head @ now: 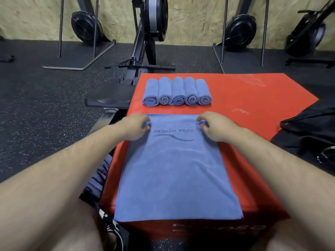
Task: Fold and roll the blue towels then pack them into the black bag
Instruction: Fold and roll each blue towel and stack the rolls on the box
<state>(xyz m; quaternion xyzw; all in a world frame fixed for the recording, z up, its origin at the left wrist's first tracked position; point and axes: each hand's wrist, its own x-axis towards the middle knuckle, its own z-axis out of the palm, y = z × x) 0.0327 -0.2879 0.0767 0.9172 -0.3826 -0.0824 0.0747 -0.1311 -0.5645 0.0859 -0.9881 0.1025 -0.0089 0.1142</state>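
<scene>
Folded blue towel [178, 171], 6 o'clock: we are pinching its far corners, left hand [135, 126] and right hand [215, 126], starting the roll; next, likely rolling evenly toward us. Black bag [308, 134], 3 o'clock.

The flat towel [174, 169] lay on the box [253, 98] from near edge to middle, left hand [134, 126] and right hand [215, 126] pinching its far corners. Behind it, toward the far left corner, five rolled towels [177, 92] lay side by side. The bag [308, 127] sat beyond the right edge.
</scene>
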